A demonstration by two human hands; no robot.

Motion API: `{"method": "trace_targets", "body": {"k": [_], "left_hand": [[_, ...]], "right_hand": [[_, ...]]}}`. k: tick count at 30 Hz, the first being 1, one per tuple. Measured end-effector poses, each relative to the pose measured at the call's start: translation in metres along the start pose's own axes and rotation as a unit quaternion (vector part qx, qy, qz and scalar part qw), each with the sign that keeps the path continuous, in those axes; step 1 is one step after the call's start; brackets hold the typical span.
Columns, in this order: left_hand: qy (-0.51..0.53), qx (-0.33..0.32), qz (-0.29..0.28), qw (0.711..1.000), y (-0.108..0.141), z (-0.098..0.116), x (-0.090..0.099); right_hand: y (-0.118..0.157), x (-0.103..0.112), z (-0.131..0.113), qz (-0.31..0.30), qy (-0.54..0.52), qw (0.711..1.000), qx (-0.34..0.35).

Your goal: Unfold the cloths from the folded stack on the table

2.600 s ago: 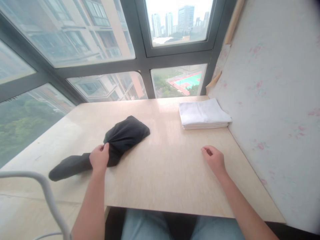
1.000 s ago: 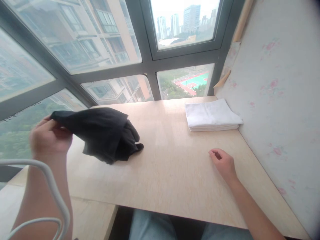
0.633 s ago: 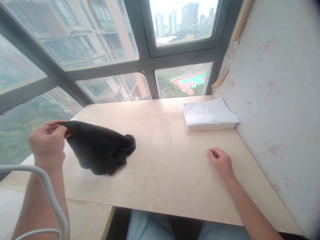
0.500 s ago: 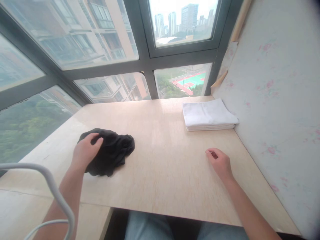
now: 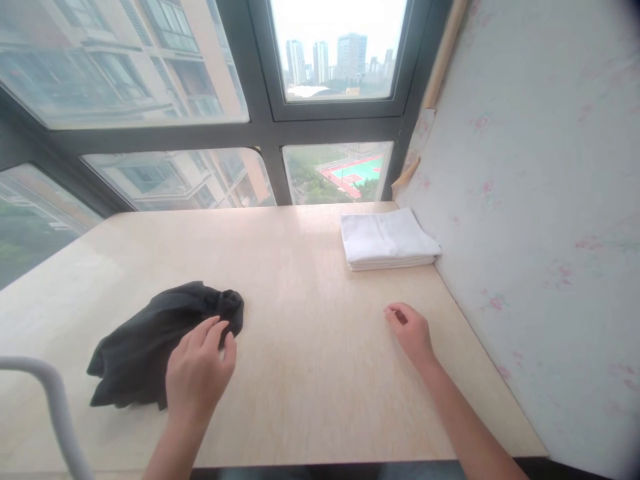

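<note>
A crumpled black piece of clothing (image 5: 145,330) lies on the left of the table, longer to the left and bunched at its right end. What kind of garment it is, I cannot tell. My left hand (image 5: 200,367) is over the near right part of it, thumb and fingers apart and slightly bent, with nothing seen between them. On the right, my right hand (image 5: 410,330) is at the tabletop, its fingertips curled in against the thumb and no object showing. Beyond that hand lies a flat folded stack of white cloth (image 5: 387,237).
The pale tabletop (image 5: 300,373) runs back to grey-framed windows (image 5: 170,140). A flower-patterned wall (image 5: 540,200) bounds it on the right. A thick white curved tube (image 5: 55,400) crosses the lower left corner.
The black clothing now stretches further left and nearer to me. My left hand has moved right and closer across it. My right hand keeps its curled shape; the view has shifted.
</note>
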State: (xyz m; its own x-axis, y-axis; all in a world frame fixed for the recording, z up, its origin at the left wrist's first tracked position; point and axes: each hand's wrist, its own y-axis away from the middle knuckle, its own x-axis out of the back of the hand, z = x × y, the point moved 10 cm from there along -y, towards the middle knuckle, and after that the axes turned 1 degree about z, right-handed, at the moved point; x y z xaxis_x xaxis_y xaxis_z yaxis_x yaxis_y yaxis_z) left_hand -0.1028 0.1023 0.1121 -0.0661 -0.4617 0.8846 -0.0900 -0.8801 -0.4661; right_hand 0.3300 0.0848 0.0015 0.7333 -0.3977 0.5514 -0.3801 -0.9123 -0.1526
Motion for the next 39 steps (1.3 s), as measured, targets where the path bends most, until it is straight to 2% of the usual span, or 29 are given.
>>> {"method": "trace_targets", "body": {"k": [1,3,5,6,9,12,15,21,28,35,37,39], "left_hand": [[0.026,0.007,-0.025,0.999,-0.001,0.011,-0.009],[0.067,0.027,-0.114,0.991,-0.004,0.033,-0.041],[0.097,0.042,-0.200,0.974,-0.004,0.053,-0.075],[0.103,0.050,-0.221,0.968,-0.005,0.061,-0.087],[0.092,0.072,-0.214,0.970,-0.010,0.070,-0.103],[0.096,0.072,-0.195,0.973,-0.010,0.070,-0.104],[0.118,0.079,-0.189,0.972,-0.007,0.066,-0.103],[0.126,0.083,-0.194,0.969,-0.005,0.065,-0.106],[0.141,0.086,-0.193,0.967,-0.005,0.064,-0.105],[0.151,0.091,-0.194,0.965,-0.005,0.062,-0.106],[0.154,0.092,-0.195,0.964,-0.005,0.062,-0.106],[0.158,0.093,-0.195,0.963,-0.005,0.062,-0.107]], "right_hand": [[-0.003,-0.002,-0.001,-0.007,0.003,1.000,0.006],[-0.017,-0.004,-0.012,-0.024,0.011,0.998,0.053],[-0.042,-0.002,-0.033,-0.034,0.040,0.990,0.131],[-0.060,0.000,-0.043,-0.036,0.075,0.983,0.165],[-0.129,0.000,-0.059,-0.067,0.230,0.950,0.202],[-0.195,-0.004,-0.057,-0.108,0.290,0.933,0.184],[-0.229,-0.017,-0.044,-0.142,0.330,0.920,0.156],[-0.238,-0.027,-0.025,-0.131,0.411,0.897,0.098],[-0.242,-0.023,-0.034,-0.120,0.456,0.879,0.075],[-0.240,0.007,-0.064,-0.068,0.438,0.893,0.077],[-0.236,0.023,-0.072,-0.044,0.431,0.898,0.068],[-0.229,0.051,-0.085,0.013,0.403,0.912,0.071]]}}
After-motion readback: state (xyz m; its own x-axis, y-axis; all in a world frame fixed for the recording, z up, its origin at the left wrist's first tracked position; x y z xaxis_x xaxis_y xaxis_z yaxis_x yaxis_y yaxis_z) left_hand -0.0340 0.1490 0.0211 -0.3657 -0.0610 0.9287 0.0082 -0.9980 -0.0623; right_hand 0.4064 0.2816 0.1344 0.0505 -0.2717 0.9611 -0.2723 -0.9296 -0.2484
